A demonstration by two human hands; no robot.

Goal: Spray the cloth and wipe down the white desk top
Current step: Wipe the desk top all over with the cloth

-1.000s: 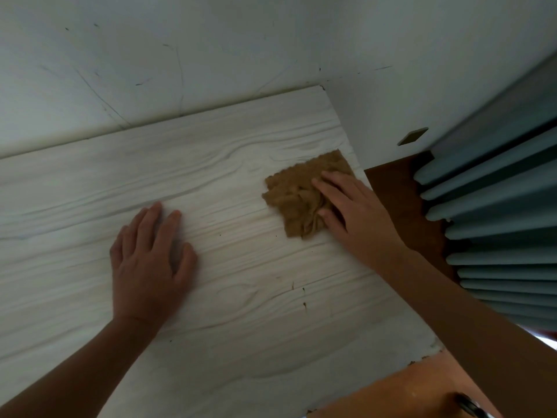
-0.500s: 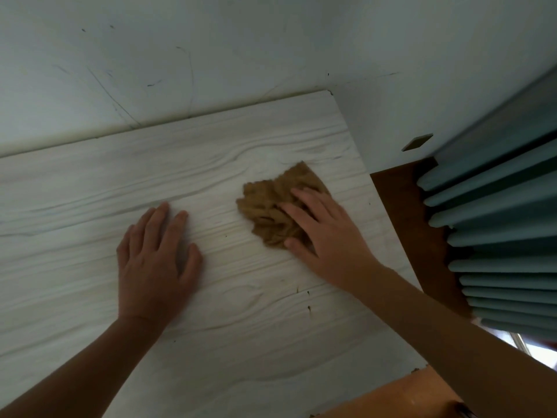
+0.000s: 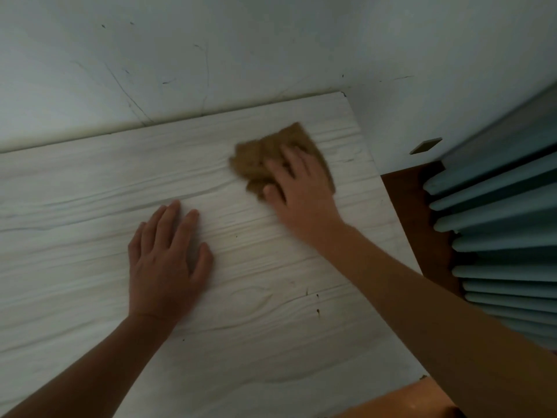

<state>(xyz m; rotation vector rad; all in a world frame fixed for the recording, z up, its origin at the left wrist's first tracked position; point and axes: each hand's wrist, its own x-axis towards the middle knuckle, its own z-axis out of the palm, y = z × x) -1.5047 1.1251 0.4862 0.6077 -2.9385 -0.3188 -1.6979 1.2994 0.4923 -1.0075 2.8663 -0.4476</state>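
A crumpled brown cloth lies on the white wood-grain desk top, toward its far right corner. My right hand presses flat on the cloth with straight spread fingers and covers its near half. My left hand rests palm down on the bare desk, fingers straight, a short way to the left of and nearer than the cloth. No spray bottle is in view.
A white wall runs along the desk's far edge and its right end. Blue-grey pleated curtains hang at the right over a brown floor strip. An orange-brown surface shows below the desk's front right corner.
My right hand slid the cloth first left and toward me, then away toward the wall. My left hand stayed planted on the desk.
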